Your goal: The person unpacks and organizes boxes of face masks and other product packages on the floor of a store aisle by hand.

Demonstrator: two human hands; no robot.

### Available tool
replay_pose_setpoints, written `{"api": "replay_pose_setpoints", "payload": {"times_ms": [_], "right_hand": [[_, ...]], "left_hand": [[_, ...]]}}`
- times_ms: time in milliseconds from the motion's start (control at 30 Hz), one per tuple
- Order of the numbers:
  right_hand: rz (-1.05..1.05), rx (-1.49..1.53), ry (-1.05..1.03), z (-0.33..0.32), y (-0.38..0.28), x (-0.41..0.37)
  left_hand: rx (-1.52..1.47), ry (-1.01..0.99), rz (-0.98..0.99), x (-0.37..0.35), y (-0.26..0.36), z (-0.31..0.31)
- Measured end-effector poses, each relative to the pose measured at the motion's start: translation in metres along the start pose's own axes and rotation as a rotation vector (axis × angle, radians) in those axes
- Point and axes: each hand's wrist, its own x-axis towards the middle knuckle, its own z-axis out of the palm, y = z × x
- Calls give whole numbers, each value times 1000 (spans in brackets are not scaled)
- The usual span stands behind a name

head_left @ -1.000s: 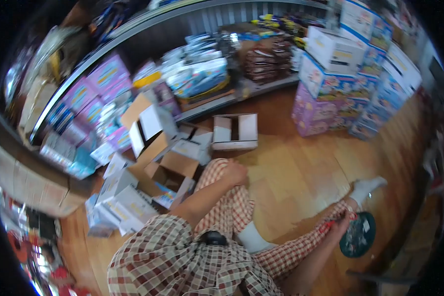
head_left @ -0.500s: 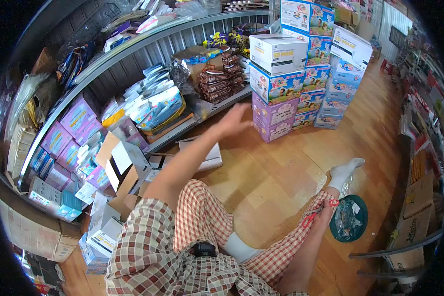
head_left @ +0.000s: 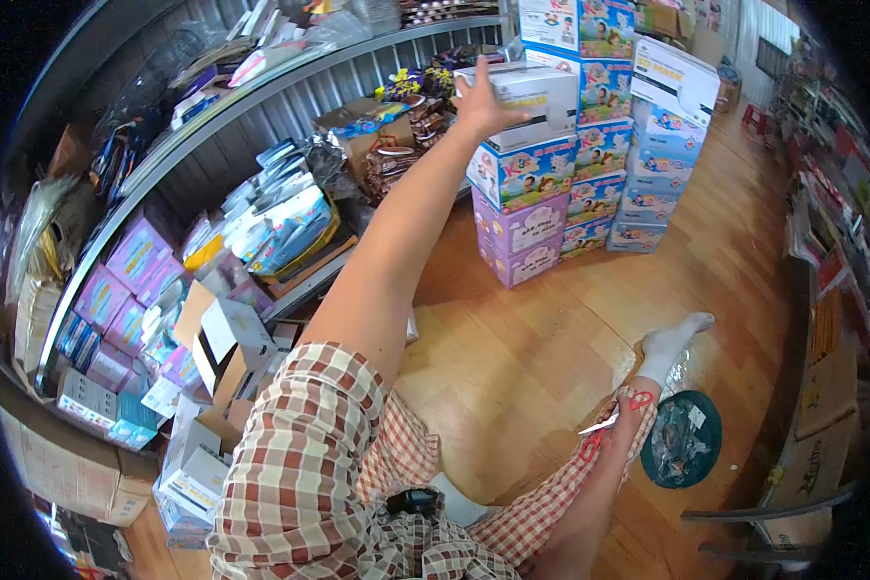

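My left hand [head_left: 485, 104] reaches out to the white "3D MASK" box [head_left: 541, 101] on top of the nearest stack. Its fingers are spread over the box's near left corner; whether they press on it cannot be told. Under that box sit a blue printed box [head_left: 536, 174] and purple boxes [head_left: 527, 237]. Low on the right, my right hand [head_left: 630, 414] is closed around red-handled scissors [head_left: 592, 445], beside my checked trouser leg. A dark green round dish [head_left: 681, 440] with clear plastic in it lies next to that hand.
Taller box stacks [head_left: 659, 155] stand behind and to the right. Along the left runs a metal shelf [head_left: 213, 121] with packets and purple boxes. Open cartons [head_left: 227, 338] are on the floor at the left. Flattened cardboard [head_left: 812, 406] leans at the right edge.
My left hand has moved forward and up, from beside the stack to its top white box. The scissors have turned in my right hand, and a blade now shows. The view has shifted slightly.
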Motion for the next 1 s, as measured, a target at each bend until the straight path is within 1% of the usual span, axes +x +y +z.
{"api": "replay_pose_setpoints", "payload": {"times_ms": [33,67,133,167,233,267,333,367,400,467,533,600,667,733,800,833,867,933,967,1000], "right_hand": [[-24,-47,1,-1,2,4],[-49,-94,1,4,0,-1],[-54,-91,-13,11,-6,-8],[-76,-104,-38,11,-3,-5],[-95,-103,-81,9,-1,-1],[-96,-103,-74,10,-2,-1],[-122,-178,-72,10,0,0],[-116,-196,-47,11,0,0],[-121,-194,-39,12,-1,-2],[-85,-197,-26,13,-2,-4],[-76,-170,-22,12,-3,-7],[-44,44,7,19,-11,-21],[-71,70,28,8,-2,-10],[-2,223,-38,-1,-1,-5],[-27,243,5,-1,-3,-13],[4,257,34,2,-6,-19],[34,267,62,4,-9,-24],[13,277,107,2,-4,-17],[8,299,126,-1,-2,-17],[-5,288,148,-3,-5,-24]], "left_hand": [[-7,-13,-32,3,-1,3],[-15,23,-38,2,-3,8],[-24,87,-17,3,-12,16],[-29,80,-16,3,-18,20],[-121,120,80,3,-28,27],[-126,114,80,0,-24,25],[-138,167,151,-13,-17,20],[-123,222,231,-20,-17,19],[-131,218,234,-27,-17,13],[-161,279,456,-44,-17,-4],[-466,124,363,-73,-17,-26],[-578,-12,347,-122,-15,-57],[-502,-103,358,-174,-33,-72],[-427,-257,256,-235,-47,-85],[-371,-483,195,-294,-75,-83],[-420,-596,193,-320,-94,-78],[-472,-709,190,-343,-110,-72],[-352,-935,235,-374,-131,-68],[-222,-1009,233,-387,-143,-67],[-247,-1022,236,-395,-154,-66]]}}
